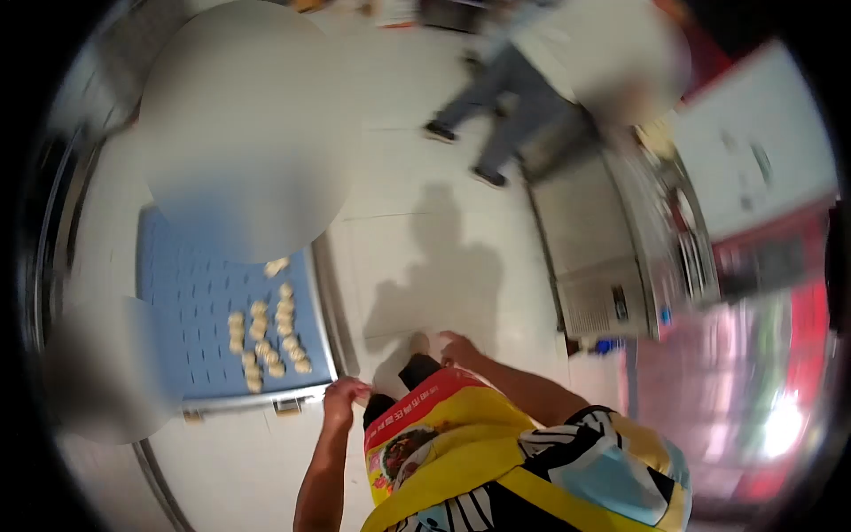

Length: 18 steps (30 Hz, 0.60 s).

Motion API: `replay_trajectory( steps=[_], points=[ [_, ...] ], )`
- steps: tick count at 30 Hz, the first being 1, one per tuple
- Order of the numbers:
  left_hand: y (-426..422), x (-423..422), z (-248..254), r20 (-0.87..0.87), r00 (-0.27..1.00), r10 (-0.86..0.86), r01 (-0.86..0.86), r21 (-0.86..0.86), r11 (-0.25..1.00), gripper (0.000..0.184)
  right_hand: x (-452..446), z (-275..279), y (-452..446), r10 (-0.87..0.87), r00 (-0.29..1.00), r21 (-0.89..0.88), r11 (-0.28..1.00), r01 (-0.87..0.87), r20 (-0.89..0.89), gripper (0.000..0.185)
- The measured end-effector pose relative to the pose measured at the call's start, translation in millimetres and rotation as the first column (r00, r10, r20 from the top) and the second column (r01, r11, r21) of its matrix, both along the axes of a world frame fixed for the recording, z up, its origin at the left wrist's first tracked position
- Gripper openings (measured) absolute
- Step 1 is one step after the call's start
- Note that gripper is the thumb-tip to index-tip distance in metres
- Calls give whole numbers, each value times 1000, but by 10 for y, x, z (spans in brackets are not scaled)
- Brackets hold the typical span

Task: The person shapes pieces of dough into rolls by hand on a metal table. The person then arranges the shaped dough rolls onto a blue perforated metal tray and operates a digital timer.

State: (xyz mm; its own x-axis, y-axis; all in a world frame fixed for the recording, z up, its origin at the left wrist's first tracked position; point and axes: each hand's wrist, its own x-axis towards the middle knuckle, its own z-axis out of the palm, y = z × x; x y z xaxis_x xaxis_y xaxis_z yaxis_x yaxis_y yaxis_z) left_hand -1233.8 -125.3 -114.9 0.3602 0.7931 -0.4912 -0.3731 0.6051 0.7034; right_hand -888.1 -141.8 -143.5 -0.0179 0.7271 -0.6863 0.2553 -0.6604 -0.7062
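Note:
My left hand [345, 392] hangs beside the near right corner of a blue-topped table [204, 355], its fingers loosely bent and apart, with nothing visible in them. In front of my apron [443, 408] is my right hand [456, 349], also with loose, parted fingers and no object seen in it. Short rows of pale dough-like pieces [285, 315] lie on the right part of the blue surface, which has dark slit-like marks. A blurred area covers the table's far side.
A steel cabinet or counter [589, 239] stands on the right, with a white cabinet [753, 151] beyond it. Near its far end is another person [514, 102] in grey trousers and dark shoes. Tiled floor [390, 239] lies between table and counter, with a shadow across it.

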Motion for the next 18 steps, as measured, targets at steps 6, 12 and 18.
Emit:
replay_trajectory(
  steps=[6, 12, 18],
  points=[
    [1644, 479, 1056, -225, 973, -42, 167, 574, 801, 56, 3313, 1478, -1647, -644, 746, 660, 489, 571, -168, 37],
    [2558, -685, 2229, -455, 628, 632, 24, 822, 569, 63, 6686, 3447, -4516, -955, 282, 877, 215, 430, 96, 62],
    [1950, -1069, 2850, -629, 18, 777, -272, 745, 609, 60, 6768, 5887, -4931, -987, -162, 935, -76, 347, -19, 87]
  ],
)
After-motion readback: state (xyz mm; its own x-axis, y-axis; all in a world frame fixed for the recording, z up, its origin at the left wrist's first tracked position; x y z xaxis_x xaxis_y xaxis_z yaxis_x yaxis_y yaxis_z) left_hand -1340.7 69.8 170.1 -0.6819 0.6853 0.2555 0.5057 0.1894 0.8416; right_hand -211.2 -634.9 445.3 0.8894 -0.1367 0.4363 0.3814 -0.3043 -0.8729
